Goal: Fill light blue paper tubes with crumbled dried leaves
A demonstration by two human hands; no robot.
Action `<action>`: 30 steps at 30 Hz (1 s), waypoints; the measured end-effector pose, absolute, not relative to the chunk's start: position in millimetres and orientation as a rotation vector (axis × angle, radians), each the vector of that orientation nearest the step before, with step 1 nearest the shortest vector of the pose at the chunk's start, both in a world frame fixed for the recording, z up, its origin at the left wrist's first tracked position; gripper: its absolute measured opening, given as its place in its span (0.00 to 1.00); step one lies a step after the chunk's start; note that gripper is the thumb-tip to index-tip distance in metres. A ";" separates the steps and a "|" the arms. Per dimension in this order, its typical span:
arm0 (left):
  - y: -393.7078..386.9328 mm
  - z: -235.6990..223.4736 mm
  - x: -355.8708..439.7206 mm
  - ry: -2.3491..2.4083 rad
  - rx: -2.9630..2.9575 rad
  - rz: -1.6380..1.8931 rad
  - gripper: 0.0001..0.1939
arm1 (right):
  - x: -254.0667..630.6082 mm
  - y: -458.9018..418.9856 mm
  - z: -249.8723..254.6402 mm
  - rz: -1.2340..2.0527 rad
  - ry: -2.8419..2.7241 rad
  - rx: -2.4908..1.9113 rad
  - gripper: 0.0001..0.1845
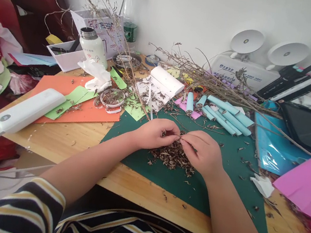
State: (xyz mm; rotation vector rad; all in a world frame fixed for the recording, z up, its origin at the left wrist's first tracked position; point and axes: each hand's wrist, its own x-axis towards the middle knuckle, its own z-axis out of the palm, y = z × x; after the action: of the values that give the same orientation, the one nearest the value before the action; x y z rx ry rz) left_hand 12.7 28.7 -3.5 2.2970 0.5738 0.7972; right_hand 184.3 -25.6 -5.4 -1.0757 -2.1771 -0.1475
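Note:
My left hand (158,134) and my right hand (203,151) meet fingertip to fingertip over a heap of crumbled dried leaves (174,159). Both pinch a small bit of dried plant, mostly hidden by the fingers. The heap lies on a dark green cutting mat (146,174). Behind my hands, several light blue paper rolls (228,118) are grouped; dark filling shows at the ends of some. Long dry twigs (223,80) with withered leaves lie across the back of the table.
At left are a white power bank (28,110) with a cable, orange paper (82,111), a crumpled tissue (97,75) and an open white bottle (94,47). A white paper roll (167,81) lies behind. A router (239,70), blue packet (271,142) and pink paper (307,184) occupy the right.

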 end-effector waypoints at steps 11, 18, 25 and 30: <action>31.6 -2.7 7.9 0.555 2.329 0.829 0.08 | 185.1 -27.6 0.4 -0.044 -2.107 -1.154 0.18; 31.0 -2.6 9.5 0.522 2.504 0.698 0.14 | 184.6 -23.9 -7.5 -0.102 -2.132 -1.114 0.07; 30.9 -3.8 9.3 0.434 2.448 0.735 0.10 | 182.0 -24.8 -8.2 -0.108 -2.154 -1.054 0.03; 31.4 -2.9 7.9 0.480 2.378 0.773 0.08 | 182.0 -25.1 -8.0 -0.101 -2.152 -1.069 0.03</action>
State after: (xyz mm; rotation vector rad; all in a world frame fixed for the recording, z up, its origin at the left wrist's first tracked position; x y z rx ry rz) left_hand 7.9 31.4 -2.9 2.3775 0.4799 0.7729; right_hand 182.0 -25.1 -8.0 -1.0693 -2.1519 -0.1012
